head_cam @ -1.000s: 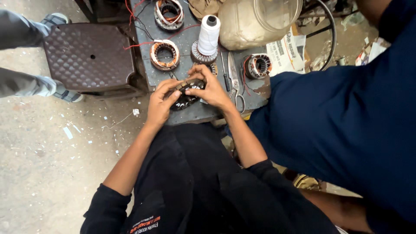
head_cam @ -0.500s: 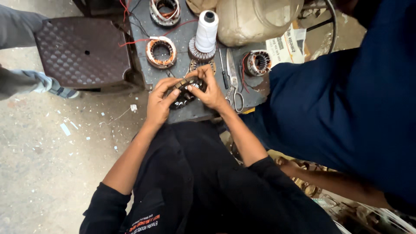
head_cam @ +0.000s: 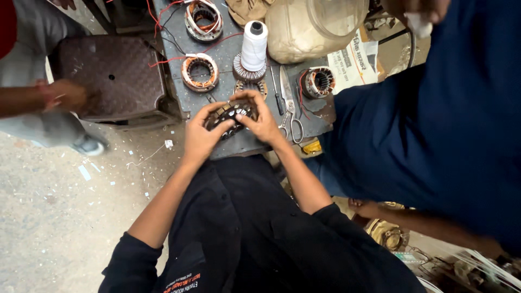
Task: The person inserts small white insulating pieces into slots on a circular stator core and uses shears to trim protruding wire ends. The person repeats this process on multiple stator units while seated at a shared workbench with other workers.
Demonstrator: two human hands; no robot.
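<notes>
Scissors (head_cam: 290, 111) and thread spool (head_cam: 253, 49) close beyond; bare bench (head_cam: 320, 122) rightward.

Your left hand (head_cam: 199, 138) and right hand (head_cam: 262, 120) cover most of the stator ring (head_cam: 230, 115); the plastic jar (head_cam: 315, 24) is cropped by the top edge.

A small grey tabletop (head_cam: 222, 65) is carrying three copper-wound stators (head_cam: 199, 71), a white thread spool (head_cam: 254, 46) standing on a toothed core, a screwdriver (head_cam: 275, 89), scissors (head_cam: 289, 111) and a cloudy plastic jar (head_cam: 312, 27). A folded paper (head_cam: 353, 54) seems to be lying at its right edge, partly hidden.
</notes>
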